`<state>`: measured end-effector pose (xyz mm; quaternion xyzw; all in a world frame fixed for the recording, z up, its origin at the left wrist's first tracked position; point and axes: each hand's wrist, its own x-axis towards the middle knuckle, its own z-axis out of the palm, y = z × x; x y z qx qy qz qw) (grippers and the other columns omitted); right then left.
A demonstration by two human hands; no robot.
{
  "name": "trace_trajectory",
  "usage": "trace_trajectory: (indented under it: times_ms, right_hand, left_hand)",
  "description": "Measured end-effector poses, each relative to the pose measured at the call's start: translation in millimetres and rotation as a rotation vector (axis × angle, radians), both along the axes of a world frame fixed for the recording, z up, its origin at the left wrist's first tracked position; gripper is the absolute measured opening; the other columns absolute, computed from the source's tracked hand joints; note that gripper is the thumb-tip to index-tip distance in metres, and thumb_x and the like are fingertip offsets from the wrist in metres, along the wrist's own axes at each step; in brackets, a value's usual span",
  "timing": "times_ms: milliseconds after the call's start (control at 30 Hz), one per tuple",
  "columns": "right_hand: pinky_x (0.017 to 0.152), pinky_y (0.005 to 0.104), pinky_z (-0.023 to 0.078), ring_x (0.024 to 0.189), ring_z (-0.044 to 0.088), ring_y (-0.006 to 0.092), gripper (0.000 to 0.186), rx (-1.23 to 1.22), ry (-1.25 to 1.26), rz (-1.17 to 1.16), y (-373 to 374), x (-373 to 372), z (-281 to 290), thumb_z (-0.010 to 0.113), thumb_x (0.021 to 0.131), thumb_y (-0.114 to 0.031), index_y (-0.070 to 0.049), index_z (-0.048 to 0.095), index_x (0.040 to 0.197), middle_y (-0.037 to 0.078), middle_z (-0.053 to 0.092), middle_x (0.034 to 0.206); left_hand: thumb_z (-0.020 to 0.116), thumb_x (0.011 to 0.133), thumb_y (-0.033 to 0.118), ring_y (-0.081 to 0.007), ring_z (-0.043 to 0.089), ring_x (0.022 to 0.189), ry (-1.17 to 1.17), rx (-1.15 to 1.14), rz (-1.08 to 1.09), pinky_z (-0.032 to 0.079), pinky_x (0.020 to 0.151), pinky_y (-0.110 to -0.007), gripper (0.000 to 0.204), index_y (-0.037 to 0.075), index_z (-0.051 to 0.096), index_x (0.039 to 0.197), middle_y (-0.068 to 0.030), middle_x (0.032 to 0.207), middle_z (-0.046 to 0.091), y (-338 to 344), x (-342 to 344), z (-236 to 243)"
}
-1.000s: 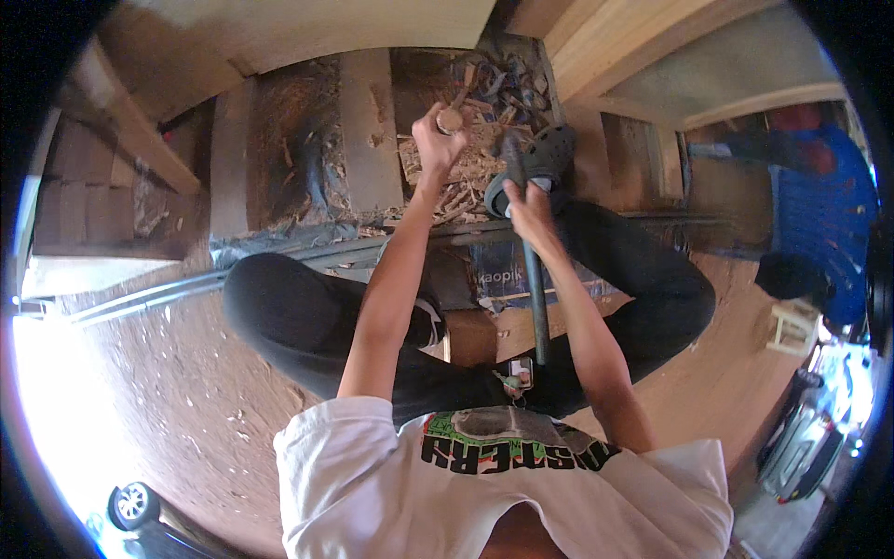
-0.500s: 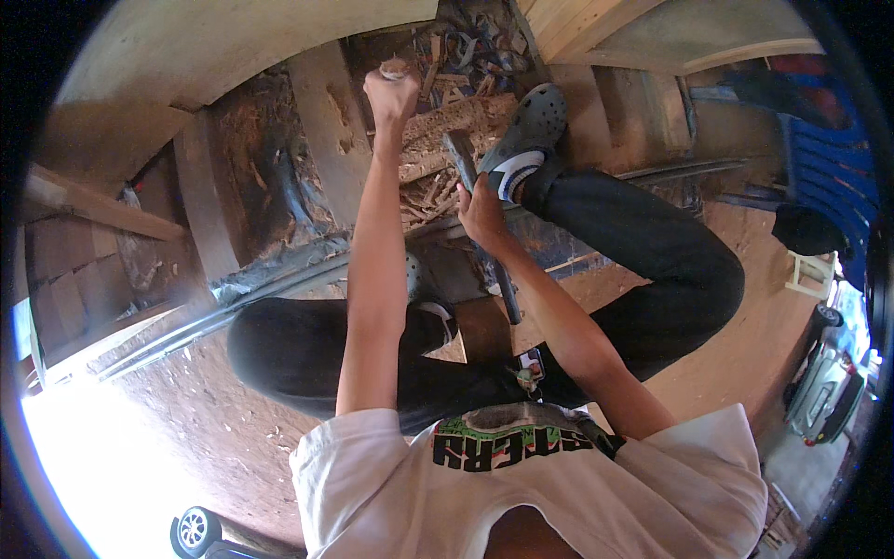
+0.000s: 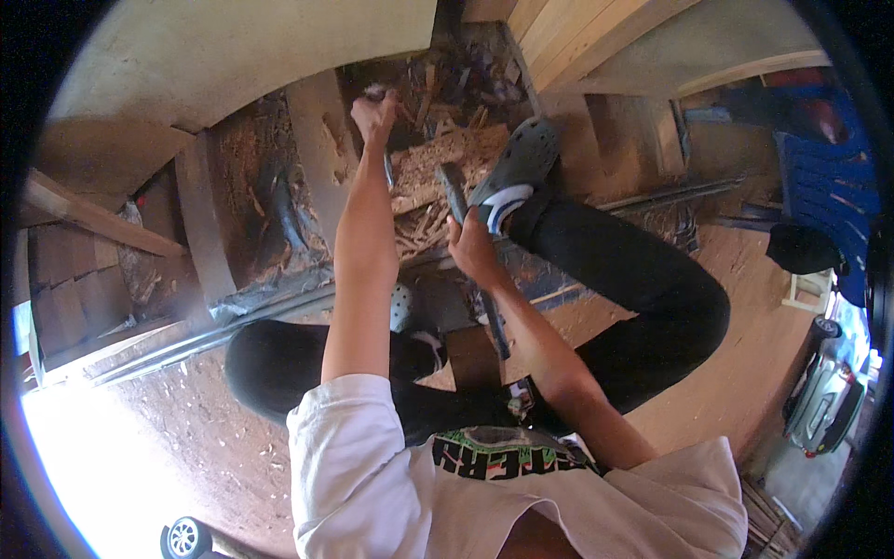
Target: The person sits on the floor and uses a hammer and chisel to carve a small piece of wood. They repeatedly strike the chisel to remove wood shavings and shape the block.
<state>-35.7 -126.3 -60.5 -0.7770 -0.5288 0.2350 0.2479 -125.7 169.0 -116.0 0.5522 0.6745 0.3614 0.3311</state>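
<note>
My left hand (image 3: 373,117) is closed in a fist, low over the wooden frame, around what looks like a chisel. The chisel's pale round end (image 3: 375,91) shows above the fist; a thin bright strip shows beside my wrist. My right hand (image 3: 473,250) grips a hammer (image 3: 453,188) close to its head. Its dark handle runs back beneath my forearm toward my lap. Between and beyond my hands lie splintered wood and chips (image 3: 438,172). My right foot, in a grey clog (image 3: 523,158), rests just right of the hammer head.
A worn wooden crosspiece (image 3: 317,130) runs left of my left hand. Pale curved panels (image 3: 270,47) overhang the far side. A metal rail (image 3: 279,296) crosses in front of my knees. At the right are a blue plastic chair (image 3: 824,182) and a parked car (image 3: 824,396).
The whole view has shifted a little, so both hands appear lower. My left fist has tilted, turning the tool's round end away. Both hands keep their grip.
</note>
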Motion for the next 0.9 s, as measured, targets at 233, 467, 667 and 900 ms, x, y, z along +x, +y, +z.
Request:
trace_trajectory:
  times_ms: [233, 467, 667, 900]
  right_hand:
    - [0.056, 0.0531, 0.047, 0.069, 0.060, 0.0490, 0.036, 0.022, -0.008, -0.091, 0, -1, -14, 0.059, 0.093, -0.025, 0.007, 0.046, 0.102, 0.028, 0.058, 0.071]
    - [0.055, 0.0562, 0.044, 0.067, 0.057, 0.0509, 0.036, 0.067, 0.025, -0.093, -4, -2, -25, 0.055, 0.095, -0.028, 0.005, 0.043, 0.098, 0.029, 0.056, 0.068]
    - [0.052, 0.0518, 0.049, 0.065, 0.062, 0.0476, 0.039, -0.051, -0.024, -0.098, -5, -1, -22, 0.059, 0.092, -0.028, 0.006, 0.044, 0.105, 0.027, 0.061, 0.068]
    - [0.055, 0.0529, 0.050, 0.066, 0.063, 0.0474, 0.039, -0.028, -0.052, -0.067, -6, 2, -22, 0.058, 0.093, -0.028, 0.006, 0.045, 0.107, 0.028, 0.062, 0.070]
  left_hand:
    - [0.073, 0.078, 0.025, -0.0200, 0.055, 0.049, -0.363, 0.082, 0.068, 0.043, 0.046, -0.039, 0.034, -0.005, 0.060, 0.068, -0.0115, 0.061, 0.061, 4, -19, -4]
    - [0.064, 0.083, 0.010, -0.0086, 0.043, 0.043, -0.891, 0.248, 0.116, 0.035, 0.038, -0.026, 0.022, 0.006, 0.049, 0.068, 0.0000, 0.056, 0.048, -64, -46, 73]
    - [0.061, 0.083, 0.005, -0.0064, 0.040, 0.043, -0.899, 0.357, 0.150, 0.033, 0.038, -0.025, 0.022, 0.008, 0.044, 0.069, 0.0029, 0.055, 0.045, -91, -35, 85]
    - [0.060, 0.084, 0.002, -0.0103, 0.050, 0.058, -0.771, 0.444, 0.101, 0.043, 0.052, -0.026, 0.014, 0.002, 0.048, 0.077, -0.0014, 0.068, 0.050, -103, -28, 60]
